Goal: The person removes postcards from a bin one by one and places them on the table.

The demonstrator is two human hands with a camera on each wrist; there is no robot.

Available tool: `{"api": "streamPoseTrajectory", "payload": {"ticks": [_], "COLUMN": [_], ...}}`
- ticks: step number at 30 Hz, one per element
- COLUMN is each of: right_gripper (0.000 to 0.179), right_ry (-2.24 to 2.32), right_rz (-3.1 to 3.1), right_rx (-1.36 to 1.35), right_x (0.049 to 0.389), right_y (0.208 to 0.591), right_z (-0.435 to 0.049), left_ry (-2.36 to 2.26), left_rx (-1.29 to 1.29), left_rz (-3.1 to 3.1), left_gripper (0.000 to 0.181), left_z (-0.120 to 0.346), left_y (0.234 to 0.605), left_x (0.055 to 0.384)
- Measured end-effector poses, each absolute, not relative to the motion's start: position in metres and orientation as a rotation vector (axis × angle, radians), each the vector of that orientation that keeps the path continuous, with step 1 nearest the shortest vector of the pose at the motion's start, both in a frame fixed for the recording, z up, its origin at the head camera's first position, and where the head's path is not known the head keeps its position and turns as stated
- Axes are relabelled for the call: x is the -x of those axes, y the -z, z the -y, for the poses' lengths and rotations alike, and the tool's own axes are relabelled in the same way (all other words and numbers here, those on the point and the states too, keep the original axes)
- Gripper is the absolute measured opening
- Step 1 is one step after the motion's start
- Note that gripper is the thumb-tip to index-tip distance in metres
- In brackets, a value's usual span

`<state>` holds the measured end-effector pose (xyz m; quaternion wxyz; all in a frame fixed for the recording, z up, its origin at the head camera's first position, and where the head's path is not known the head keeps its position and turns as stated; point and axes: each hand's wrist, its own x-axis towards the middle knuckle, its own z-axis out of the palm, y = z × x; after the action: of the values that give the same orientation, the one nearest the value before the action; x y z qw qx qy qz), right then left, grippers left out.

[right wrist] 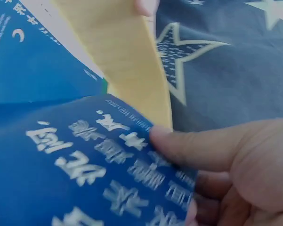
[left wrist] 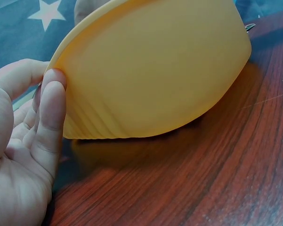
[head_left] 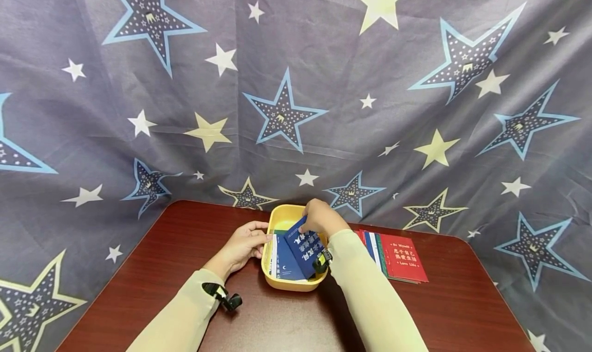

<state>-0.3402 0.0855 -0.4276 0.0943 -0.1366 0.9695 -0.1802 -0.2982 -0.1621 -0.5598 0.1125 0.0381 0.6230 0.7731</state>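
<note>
1. The held booklet (head_left: 307, 254) is over the right part of the bin (head_left: 289, 285), tilted, below and left of the right hand (head_left: 324, 219) in the head view. Its long axis slants from the far left to the near right.
2. The right hand is nearer, pinching the far edge between thumb and fingers; the left hand (head_left: 242, 246) grips the bin's left rim.
3. Another booklet (head_left: 284, 264) lies in the bin, left of the held one; a red-topped stack (head_left: 402, 257) rests on the surface (head_left: 185, 239), right of the bin.
4. The right sleeve (head_left: 370, 285) covers part of the bin's right wall. Whether the held booklet's near end touches anything, I cannot tell; its lettering blurs in the right wrist view.
</note>
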Motion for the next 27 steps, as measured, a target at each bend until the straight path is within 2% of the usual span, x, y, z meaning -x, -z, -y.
{"api": "streamPoseTrajectory", "payload": {"ticks": [4,8,13,18,27], "right_gripper": [0.035,0.051,0.026,0.029,0.036], "right_ry": [0.692,0.937,1.255,1.493,1.614], "right_rz": [-2.863,-2.819,-2.796,-2.754,-2.764], "right_rx": [0.331,0.274,0.262,0.154,-0.108], "right_x": [0.34,0.338,0.332,0.325,0.315], "right_y": [0.422,0.423,0.423,0.421,0.433], "right_z": [-0.101,-0.124,-0.158,-0.193,-0.258], "left_ry": [-2.267,-2.254,-2.25,-2.247,-2.244], "left_rx": [-0.115,-0.119,-0.121,-0.123,-0.109], "left_rz": [-1.828,-1.831,-1.835,-1.833,-1.834], "left_gripper": [0.056,0.057,0.058,0.06,0.06], "left_z": [0.162,0.162,0.163,0.162,0.163], "left_y": [0.561,0.561,0.559,0.559,0.558], "left_x": [0.298,0.298,0.298,0.3,0.298]}}
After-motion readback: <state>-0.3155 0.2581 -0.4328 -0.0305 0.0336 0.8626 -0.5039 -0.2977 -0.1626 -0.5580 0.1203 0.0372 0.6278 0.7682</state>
